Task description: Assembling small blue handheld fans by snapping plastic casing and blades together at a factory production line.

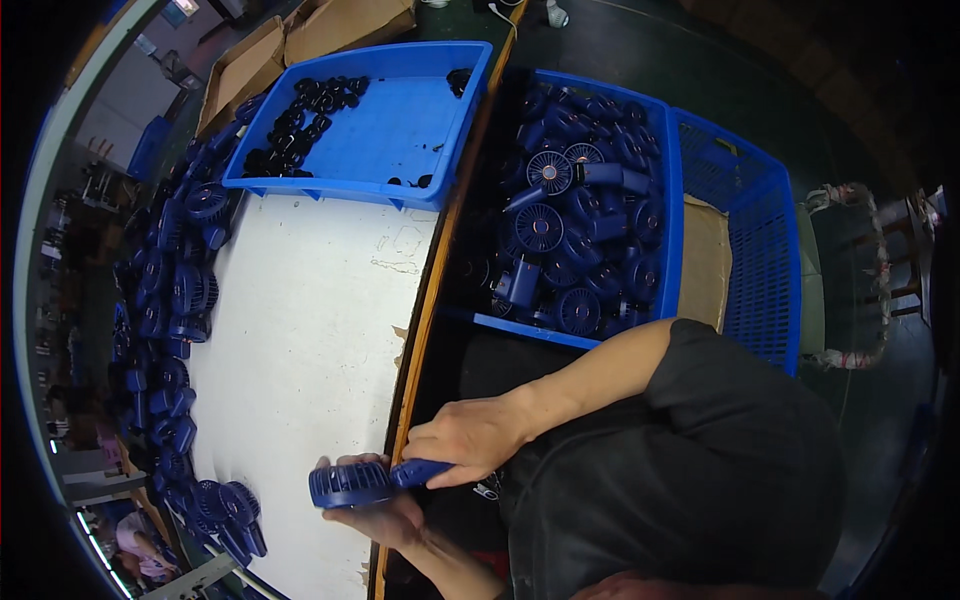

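Note:
A dark blue handheld fan [350, 485] is held between my two hands over the table's near edge. My left hand [388, 520] is closed around its round, slotted head from below, with fingertips showing along the far side. My right hand [465, 440] grips the fan's handle [420, 472], fingers curled over it. The fan lies sideways, its head toward the left and its handle toward my body. Part of the handle is hidden by my right hand.
Many blue fans [185, 290] are heaped along the white tabletop's [300, 350] far edge. A blue tray [400, 130] with small black parts stands on the table. Beside the table, a blue crate [665, 250] is full of fans, with a slatted basket [760, 260] behind it.

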A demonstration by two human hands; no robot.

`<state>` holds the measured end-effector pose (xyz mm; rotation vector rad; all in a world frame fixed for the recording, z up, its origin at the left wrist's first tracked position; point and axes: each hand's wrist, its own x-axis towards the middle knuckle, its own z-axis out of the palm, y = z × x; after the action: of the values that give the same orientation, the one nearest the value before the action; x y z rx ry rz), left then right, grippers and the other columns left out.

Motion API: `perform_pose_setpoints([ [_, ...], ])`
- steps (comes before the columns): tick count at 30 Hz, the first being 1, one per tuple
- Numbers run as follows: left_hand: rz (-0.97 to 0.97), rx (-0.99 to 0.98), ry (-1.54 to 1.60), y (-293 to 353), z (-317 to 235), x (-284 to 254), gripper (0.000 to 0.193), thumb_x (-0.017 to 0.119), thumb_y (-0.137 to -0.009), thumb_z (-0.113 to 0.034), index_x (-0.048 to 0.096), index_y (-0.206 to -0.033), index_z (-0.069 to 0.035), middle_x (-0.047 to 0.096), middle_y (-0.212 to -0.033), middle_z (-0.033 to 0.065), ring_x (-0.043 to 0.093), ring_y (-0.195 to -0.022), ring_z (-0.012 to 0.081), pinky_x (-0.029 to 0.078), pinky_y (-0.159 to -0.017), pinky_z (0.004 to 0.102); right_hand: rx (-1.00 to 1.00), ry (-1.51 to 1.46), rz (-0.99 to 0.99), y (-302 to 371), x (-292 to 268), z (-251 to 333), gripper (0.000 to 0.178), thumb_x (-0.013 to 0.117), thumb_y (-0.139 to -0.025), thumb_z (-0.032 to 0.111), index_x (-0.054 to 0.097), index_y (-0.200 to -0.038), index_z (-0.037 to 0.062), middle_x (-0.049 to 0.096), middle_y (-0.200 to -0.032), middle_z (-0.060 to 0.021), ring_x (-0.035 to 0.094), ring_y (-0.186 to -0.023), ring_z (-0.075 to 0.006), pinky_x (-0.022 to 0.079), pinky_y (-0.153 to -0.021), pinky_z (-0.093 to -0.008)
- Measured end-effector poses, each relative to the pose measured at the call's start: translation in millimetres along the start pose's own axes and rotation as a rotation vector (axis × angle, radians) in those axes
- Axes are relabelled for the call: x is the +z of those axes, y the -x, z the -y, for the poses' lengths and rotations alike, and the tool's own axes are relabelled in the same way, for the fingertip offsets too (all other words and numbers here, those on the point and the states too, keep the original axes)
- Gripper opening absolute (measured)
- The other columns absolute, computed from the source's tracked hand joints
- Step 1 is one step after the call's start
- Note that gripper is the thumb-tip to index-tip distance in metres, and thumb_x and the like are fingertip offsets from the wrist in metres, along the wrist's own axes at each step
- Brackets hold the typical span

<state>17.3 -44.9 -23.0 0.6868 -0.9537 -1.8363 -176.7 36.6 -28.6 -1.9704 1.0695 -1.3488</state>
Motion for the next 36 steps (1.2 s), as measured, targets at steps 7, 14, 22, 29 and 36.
perform_pose_setpoints([
  [7,0.293,-0.222,0.159,11,17,67,0.099,0.061,-0.080,-0.073,0.039,-0.144,0.000,0.048,-0.140,0.0203,0.043,-0.134,0.0366,0.034,-0.113,0.0526,0.191,0.255,0.390,-39,-47,39,0.040,0.065,-0.091,0.039,0.057,-0.089,0.0001,0.062,-0.083,-0.0189,0.066,-0.073,-0.0357,0.053,-0.062,-0.0405],
  [14,0.323,-0.130,0.236,16,14,36,0.053,0.073,-0.079,-0.004,0.056,-0.129,-0.008,0.061,-0.105,0.0111,0.057,-0.104,0.0286,0.054,-0.089,0.0537,0.564,0.824,0.171,-133,-255,-59,0.026,0.062,-0.084,0.014,0.067,-0.105,-0.0013,0.070,-0.099,-0.0211,0.069,-0.088,-0.0335,0.055,-0.079,-0.0422],
  [22,0.342,-0.018,0.290,16,11,32,0.031,0.069,-0.080,0.003,0.060,-0.109,-0.003,0.055,-0.092,0.0112,0.057,-0.094,0.0278,0.060,-0.080,0.0518,1.070,1.310,0.113,-107,-338,-162,0.025,0.058,-0.083,0.002,0.069,-0.105,-0.0032,0.069,-0.107,-0.0255,0.067,-0.106,-0.0398,0.056,-0.087,-0.0469],
  [29,0.211,-0.070,0.000,14,16,34,0.028,0.068,-0.082,0.001,0.053,-0.107,-0.002,0.051,-0.089,0.0109,0.059,-0.087,0.0251,0.064,-0.064,0.0415,0.802,1.203,-0.149,-121,-318,-144,0.023,0.058,-0.082,0.003,0.070,-0.102,0.0014,0.069,-0.105,-0.0245,0.068,-0.100,-0.0411,0.056,-0.083,-0.0483],
  [36,-0.061,0.111,-0.398,-3,26,71,0.038,0.065,-0.091,-0.004,0.050,-0.125,0.005,0.059,-0.106,0.0127,0.063,-0.089,0.0175,0.060,-0.061,0.0290,-0.076,0.448,-0.290,-70,-113,-46,0.016,0.057,-0.076,0.001,0.064,-0.091,-0.0011,0.061,-0.090,-0.0180,0.062,-0.092,-0.0325,0.051,-0.080,-0.0414],
])
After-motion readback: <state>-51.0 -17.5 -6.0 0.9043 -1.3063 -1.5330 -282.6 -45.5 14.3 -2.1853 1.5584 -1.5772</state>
